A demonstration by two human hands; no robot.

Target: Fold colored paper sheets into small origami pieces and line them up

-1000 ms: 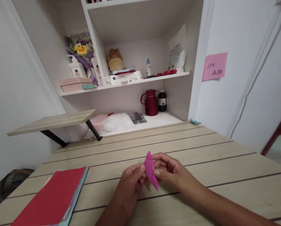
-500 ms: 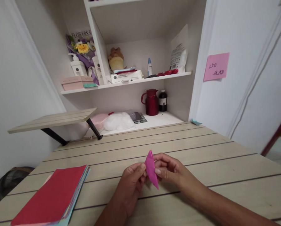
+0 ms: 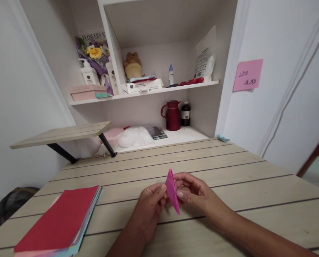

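Head view: folded pink paper (image 3: 172,191), one item, was pinched upright between left hand (image 3: 148,205) and right hand (image 3: 194,191), both grips clenched on it, just above surface (image 3: 229,171). Risk: uneven pressure could skew its crease.

We see of ourselves only two hands and forearms, with nothing worn on them. Our bare left hand (image 3: 148,207) runs into a short stretch of bare left forearm (image 3: 122,246), cut off by the lower edge. Our bare right hand (image 3: 195,192) joins a longer bare right forearm (image 3: 250,235). The short, plain thumbnails (image 3: 179,193) have a pale sheen, and our knuckle creases are clearly visible.
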